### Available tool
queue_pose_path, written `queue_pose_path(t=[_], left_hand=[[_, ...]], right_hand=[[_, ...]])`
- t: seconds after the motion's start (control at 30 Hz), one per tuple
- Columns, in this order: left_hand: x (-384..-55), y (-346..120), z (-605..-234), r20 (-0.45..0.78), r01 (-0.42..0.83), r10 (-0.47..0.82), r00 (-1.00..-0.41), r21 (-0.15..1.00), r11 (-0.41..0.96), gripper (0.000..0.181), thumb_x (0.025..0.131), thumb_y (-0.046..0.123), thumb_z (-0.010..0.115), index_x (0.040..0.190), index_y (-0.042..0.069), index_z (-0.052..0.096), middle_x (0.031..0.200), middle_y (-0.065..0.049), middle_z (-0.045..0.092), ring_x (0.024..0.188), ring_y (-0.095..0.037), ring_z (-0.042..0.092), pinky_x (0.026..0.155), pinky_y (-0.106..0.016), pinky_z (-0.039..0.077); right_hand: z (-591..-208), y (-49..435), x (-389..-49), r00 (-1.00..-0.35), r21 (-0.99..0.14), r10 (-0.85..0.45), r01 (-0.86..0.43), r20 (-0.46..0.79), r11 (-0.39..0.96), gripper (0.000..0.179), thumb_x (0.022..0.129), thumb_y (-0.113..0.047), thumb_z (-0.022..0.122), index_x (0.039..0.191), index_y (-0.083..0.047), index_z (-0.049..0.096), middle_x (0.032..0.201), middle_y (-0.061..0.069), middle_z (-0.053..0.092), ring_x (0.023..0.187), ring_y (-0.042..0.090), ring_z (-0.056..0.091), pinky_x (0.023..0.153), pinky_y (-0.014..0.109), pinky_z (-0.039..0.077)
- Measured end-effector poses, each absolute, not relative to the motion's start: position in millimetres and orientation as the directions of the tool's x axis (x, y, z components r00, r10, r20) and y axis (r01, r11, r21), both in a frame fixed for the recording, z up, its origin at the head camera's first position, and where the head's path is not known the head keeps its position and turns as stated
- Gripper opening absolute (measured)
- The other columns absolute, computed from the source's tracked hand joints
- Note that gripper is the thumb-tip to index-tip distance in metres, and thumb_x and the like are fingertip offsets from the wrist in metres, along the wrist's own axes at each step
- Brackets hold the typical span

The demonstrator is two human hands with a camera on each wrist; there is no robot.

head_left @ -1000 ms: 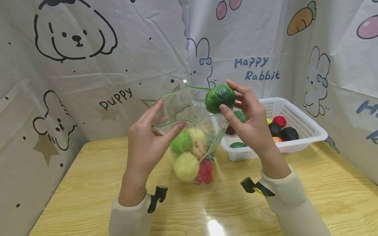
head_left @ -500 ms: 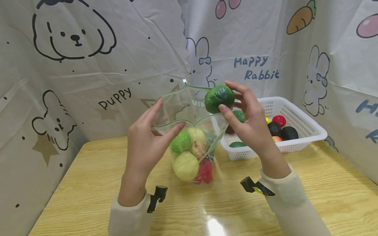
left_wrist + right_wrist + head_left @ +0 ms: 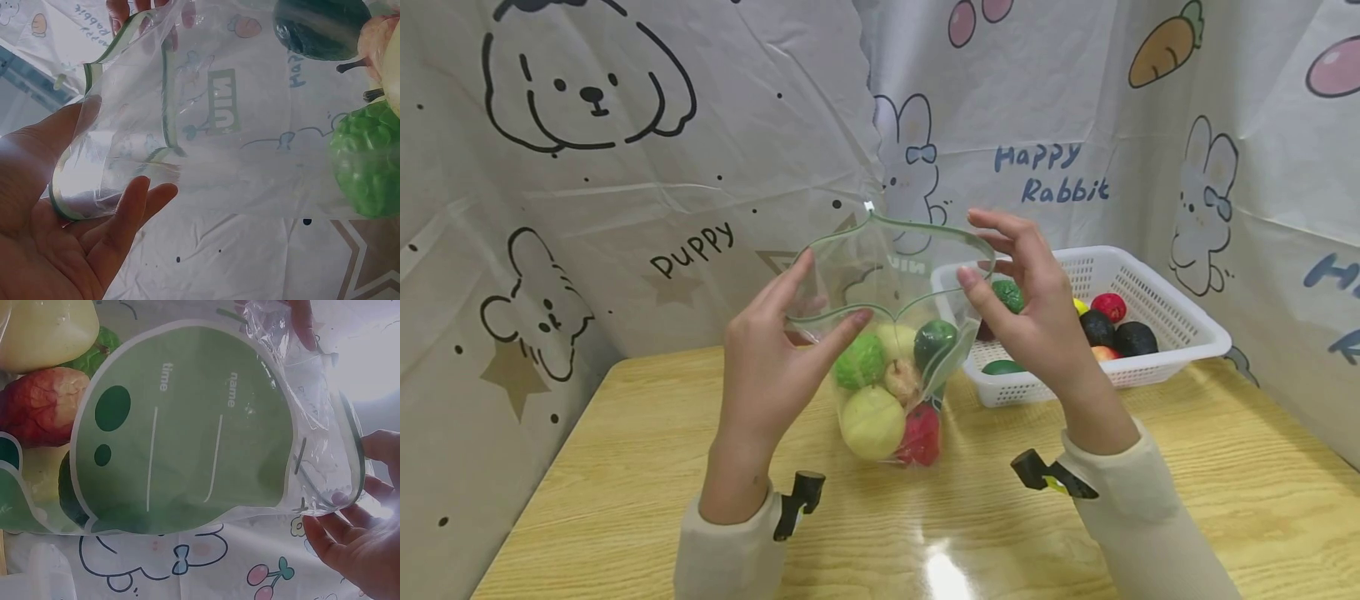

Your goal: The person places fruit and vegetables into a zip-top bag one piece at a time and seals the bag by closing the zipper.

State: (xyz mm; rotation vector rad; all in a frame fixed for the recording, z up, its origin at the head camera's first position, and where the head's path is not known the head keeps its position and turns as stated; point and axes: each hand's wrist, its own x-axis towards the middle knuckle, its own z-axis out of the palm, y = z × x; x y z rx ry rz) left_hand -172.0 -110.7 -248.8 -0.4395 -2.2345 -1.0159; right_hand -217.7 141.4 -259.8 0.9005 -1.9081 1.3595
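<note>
At the near left, the left hand (image 3: 771, 358) grips the clear bag (image 3: 852, 279), the relaxed right hand (image 3: 1033, 312) touches its other side, and the dark green fruit (image 3: 936, 340), just released, lies inside, seemingly packed, partly hidden by the printed label (image 3: 187, 475), while the right hand blocks part of the far-right white basket (image 3: 1138, 375).

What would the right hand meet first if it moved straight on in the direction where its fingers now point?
Most likely the clear bag, at the right side of its green-rimmed mouth. The right hand points there and seems to touch it, though the transparent plastic makes depth unclear.
</note>
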Motion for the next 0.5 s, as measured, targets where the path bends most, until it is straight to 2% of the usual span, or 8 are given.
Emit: queue_pose_path(t=[0.27,0.37,0.5], left_hand=[[-172.9,-110.6,-248.8,0.674,0.524,0.026,-0.738,0.549,0.651,0.078,0.084,0.035,0.085,0.148,0.005,0.051,0.145,-0.01,0.058,0.088,-0.023,0.072,0.067,-0.037,0.06],[-172.9,-111.7,-249.0,0.672,0.513,0.013,-0.741,0.553,0.657,0.079,0.084,0.035,0.085,0.148,0.005,0.052,0.146,-0.009,0.058,0.094,-0.023,0.072,0.069,-0.037,0.059],[-172.9,-113.0,-249.1,0.672,0.502,-0.002,-0.741,0.557,0.661,0.078,0.084,0.034,0.086,0.147,0.005,0.052,0.145,-0.009,0.058,0.097,-0.022,0.072,0.068,-0.036,0.057]], right_hand=[[-260.0,143.8,-219.3,-0.571,-0.522,-0.185,-0.814,0.8,0.254,0.05,0.097,0.0,0.063,0.144,0.001,0.048,0.145,0.012,0.05,0.131,0.023,0.054,0.101,0.029,0.051],[-261.6,147.6,-222.9,-0.563,-0.501,-0.198,-0.816,0.803,0.287,0.043,0.106,-0.015,0.054,0.145,0.0,0.047,0.147,0.011,0.049,0.131,0.023,0.053,0.103,0.029,0.049],[-268.6,157.0,-237.8,-0.6,-0.528,-0.188,-0.785,0.777,0.324,0.043,0.112,-0.024,0.038,0.146,-0.001,0.046,0.148,0.011,0.049,0.131,0.025,0.052,0.109,0.041,0.046]])
